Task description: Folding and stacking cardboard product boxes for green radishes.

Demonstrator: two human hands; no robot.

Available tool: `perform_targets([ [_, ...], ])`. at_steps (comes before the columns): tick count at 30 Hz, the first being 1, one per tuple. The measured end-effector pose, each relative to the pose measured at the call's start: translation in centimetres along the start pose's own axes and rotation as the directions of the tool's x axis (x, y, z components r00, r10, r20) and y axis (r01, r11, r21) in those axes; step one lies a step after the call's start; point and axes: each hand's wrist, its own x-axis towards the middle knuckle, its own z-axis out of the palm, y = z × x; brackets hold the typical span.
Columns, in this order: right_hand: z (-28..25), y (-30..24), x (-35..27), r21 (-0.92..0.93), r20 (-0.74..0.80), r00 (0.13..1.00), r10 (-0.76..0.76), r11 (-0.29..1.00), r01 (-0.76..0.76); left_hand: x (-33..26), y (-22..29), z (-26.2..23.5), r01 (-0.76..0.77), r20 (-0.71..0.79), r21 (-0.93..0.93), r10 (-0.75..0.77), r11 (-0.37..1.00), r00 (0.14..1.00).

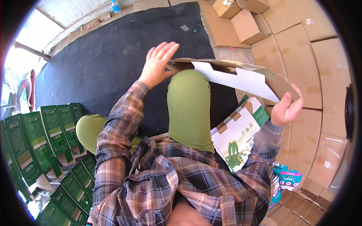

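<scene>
A partly folded cardboard carton, white on one face and brown on its flaps, lies across my raised knee in green trousers. At its right end my right hand grips the corner between thumb and fingers. My left hand is beside the carton's left end with its fingers stretched out; whether the thumb touches the edge, I cannot tell. Below the carton, right of my leg, a stack of flat printed cartons shows white and green faces with a picture of green vegetables.
Rows of upright green cartons stand at the left. Large brown boxes are stacked at the right, with open boxes at the far right. Black sheeting covers the floor. Blue and pink packages sit low right; a bottle stands far back.
</scene>
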Motion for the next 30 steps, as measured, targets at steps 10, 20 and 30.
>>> perform_targets([
  [10,0.5,0.6,-1.6,0.005,0.113,0.987,0.118,0.993,-0.119,0.8,-1.9,3.8,0.023,0.015,-0.265,-0.019,0.964,1.000],
  [20,6.7,1.5,6.9,0.495,0.049,0.965,0.258,0.833,-0.248,1.3,0.3,-17.9,0.036,-0.106,-0.030,-0.039,0.999,0.994],
  [30,21.5,2.8,-1.6,0.368,0.507,0.718,0.477,0.633,-0.681,-9.0,-0.3,-20.5,0.329,-0.123,0.261,-0.307,0.908,0.944],
])
